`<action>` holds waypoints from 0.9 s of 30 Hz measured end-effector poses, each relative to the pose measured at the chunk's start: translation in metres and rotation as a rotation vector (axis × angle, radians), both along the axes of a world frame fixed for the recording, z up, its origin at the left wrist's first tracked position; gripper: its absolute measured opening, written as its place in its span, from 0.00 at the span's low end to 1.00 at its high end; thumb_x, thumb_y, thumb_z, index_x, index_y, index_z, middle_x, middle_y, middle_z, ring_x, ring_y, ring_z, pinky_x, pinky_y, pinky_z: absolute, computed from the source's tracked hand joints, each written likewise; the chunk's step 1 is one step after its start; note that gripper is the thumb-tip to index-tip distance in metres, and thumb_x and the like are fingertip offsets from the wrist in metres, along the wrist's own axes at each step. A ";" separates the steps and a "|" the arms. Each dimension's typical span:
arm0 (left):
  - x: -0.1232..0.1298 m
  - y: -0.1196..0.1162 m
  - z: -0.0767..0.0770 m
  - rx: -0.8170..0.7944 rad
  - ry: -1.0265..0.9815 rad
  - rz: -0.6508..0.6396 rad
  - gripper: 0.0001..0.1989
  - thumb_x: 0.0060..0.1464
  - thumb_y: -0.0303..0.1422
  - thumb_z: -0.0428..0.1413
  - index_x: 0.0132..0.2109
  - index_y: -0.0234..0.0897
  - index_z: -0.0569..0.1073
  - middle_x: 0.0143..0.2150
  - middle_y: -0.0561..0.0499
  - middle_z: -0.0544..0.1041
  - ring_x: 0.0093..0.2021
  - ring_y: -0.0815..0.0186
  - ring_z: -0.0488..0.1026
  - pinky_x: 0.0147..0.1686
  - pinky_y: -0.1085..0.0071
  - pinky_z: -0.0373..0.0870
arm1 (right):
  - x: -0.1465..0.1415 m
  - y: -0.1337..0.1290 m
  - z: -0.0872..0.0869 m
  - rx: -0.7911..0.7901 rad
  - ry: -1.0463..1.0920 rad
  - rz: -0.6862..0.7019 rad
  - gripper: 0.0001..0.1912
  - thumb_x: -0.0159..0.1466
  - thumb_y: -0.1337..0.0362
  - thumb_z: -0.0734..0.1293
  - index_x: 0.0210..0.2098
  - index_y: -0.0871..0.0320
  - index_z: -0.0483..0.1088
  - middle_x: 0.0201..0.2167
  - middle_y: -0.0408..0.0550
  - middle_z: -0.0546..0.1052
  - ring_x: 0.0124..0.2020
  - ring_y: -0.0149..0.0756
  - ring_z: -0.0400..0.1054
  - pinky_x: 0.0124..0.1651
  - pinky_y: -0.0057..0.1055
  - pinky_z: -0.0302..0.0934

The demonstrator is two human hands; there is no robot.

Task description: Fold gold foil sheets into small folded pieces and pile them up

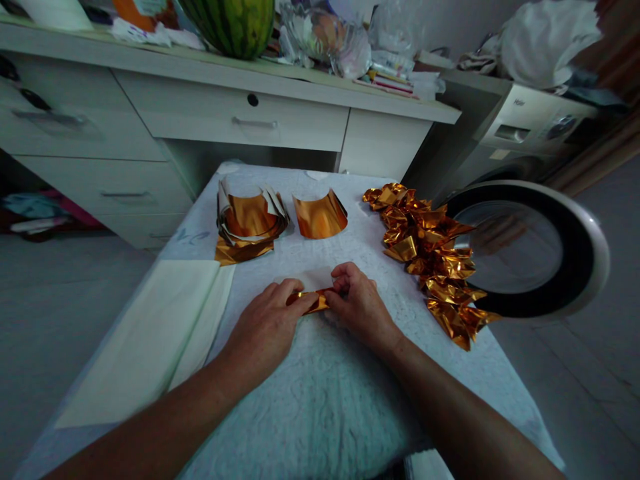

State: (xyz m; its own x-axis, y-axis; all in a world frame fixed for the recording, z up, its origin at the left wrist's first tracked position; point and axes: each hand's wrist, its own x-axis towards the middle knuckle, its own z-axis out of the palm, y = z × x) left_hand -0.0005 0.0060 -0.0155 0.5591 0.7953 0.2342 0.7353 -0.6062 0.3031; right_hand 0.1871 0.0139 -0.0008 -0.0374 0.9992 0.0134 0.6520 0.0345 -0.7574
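The left hand (265,315) and right hand (364,308) pinch one gold strip (315,303), one end each, between thumbs and fingers. Beyond the fingertips: one curved sheet (321,217); left of it, one foil stack (249,217). Rightward: one foil heap (431,250), pieces uncountable. Bare covered table (395,287) separates fingers from heap; its far edge passes behind the stack.

Head-worn view — facing forward, downward, table (356,250) near
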 end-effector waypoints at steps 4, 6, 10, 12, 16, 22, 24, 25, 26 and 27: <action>0.001 -0.001 0.001 -0.005 -0.004 0.008 0.21 0.59 0.21 0.47 0.54 0.46 0.74 0.46 0.48 0.71 0.43 0.60 0.68 0.42 0.65 0.68 | -0.001 0.001 -0.002 0.002 0.007 -0.006 0.10 0.60 0.68 0.65 0.41 0.54 0.62 0.26 0.38 0.72 0.30 0.34 0.65 0.39 0.31 0.55; 0.001 -0.001 0.001 -0.010 -0.023 0.014 0.20 0.59 0.22 0.47 0.53 0.46 0.74 0.45 0.49 0.71 0.44 0.60 0.69 0.42 0.65 0.68 | -0.001 0.001 -0.004 0.015 -0.004 -0.015 0.11 0.60 0.68 0.65 0.41 0.54 0.62 0.26 0.38 0.72 0.31 0.34 0.66 0.41 0.33 0.55; 0.002 -0.001 0.001 -0.029 -0.041 0.029 0.18 0.59 0.23 0.48 0.50 0.45 0.75 0.45 0.49 0.72 0.44 0.60 0.69 0.43 0.65 0.68 | -0.002 0.002 -0.006 0.036 -0.027 -0.018 0.11 0.59 0.68 0.65 0.41 0.54 0.62 0.26 0.38 0.72 0.32 0.36 0.66 0.44 0.35 0.55; 0.002 -0.001 0.001 -0.029 -0.043 0.034 0.19 0.58 0.23 0.47 0.50 0.46 0.75 0.45 0.49 0.72 0.44 0.60 0.69 0.43 0.65 0.69 | -0.002 0.003 -0.006 0.038 -0.040 -0.020 0.11 0.60 0.69 0.65 0.41 0.54 0.62 0.26 0.38 0.71 0.32 0.36 0.66 0.45 0.36 0.54; 0.002 -0.001 0.003 -0.043 -0.059 0.033 0.21 0.58 0.22 0.46 0.51 0.45 0.75 0.45 0.47 0.72 0.43 0.59 0.70 0.42 0.64 0.69 | -0.004 0.002 -0.003 0.028 -0.057 -0.035 0.11 0.59 0.69 0.65 0.41 0.54 0.62 0.25 0.37 0.71 0.32 0.36 0.66 0.46 0.37 0.53; 0.002 0.000 0.003 -0.065 -0.044 0.031 0.22 0.58 0.21 0.45 0.51 0.46 0.75 0.47 0.47 0.72 0.44 0.59 0.70 0.43 0.63 0.70 | -0.005 0.001 0.001 0.001 -0.064 -0.050 0.11 0.59 0.69 0.66 0.41 0.55 0.62 0.27 0.39 0.72 0.33 0.36 0.66 0.47 0.38 0.52; 0.001 0.000 0.002 -0.065 -0.032 0.034 0.22 0.58 0.21 0.45 0.51 0.46 0.75 0.47 0.47 0.72 0.44 0.59 0.70 0.43 0.63 0.70 | -0.005 0.001 0.001 -0.002 -0.070 -0.051 0.12 0.59 0.68 0.66 0.42 0.55 0.62 0.27 0.39 0.72 0.33 0.37 0.66 0.47 0.39 0.52; 0.001 0.000 0.002 -0.063 -0.028 0.034 0.22 0.58 0.21 0.45 0.52 0.46 0.75 0.48 0.46 0.72 0.45 0.59 0.70 0.43 0.63 0.70 | -0.005 0.001 0.000 -0.003 -0.070 -0.050 0.12 0.59 0.68 0.66 0.42 0.55 0.62 0.27 0.39 0.72 0.33 0.37 0.66 0.47 0.39 0.52; 0.001 0.000 0.002 -0.059 -0.024 0.032 0.22 0.58 0.21 0.45 0.52 0.45 0.75 0.48 0.46 0.72 0.45 0.59 0.70 0.44 0.63 0.70 | -0.005 0.001 0.000 -0.004 -0.069 -0.050 0.12 0.59 0.68 0.66 0.42 0.55 0.62 0.27 0.39 0.72 0.33 0.37 0.66 0.47 0.38 0.52; 0.001 0.000 0.002 -0.054 -0.019 0.030 0.22 0.58 0.21 0.45 0.52 0.45 0.75 0.48 0.46 0.72 0.45 0.59 0.70 0.44 0.63 0.70 | -0.005 0.001 0.000 -0.003 -0.067 -0.052 0.12 0.59 0.68 0.66 0.42 0.55 0.62 0.27 0.39 0.72 0.33 0.37 0.66 0.47 0.38 0.52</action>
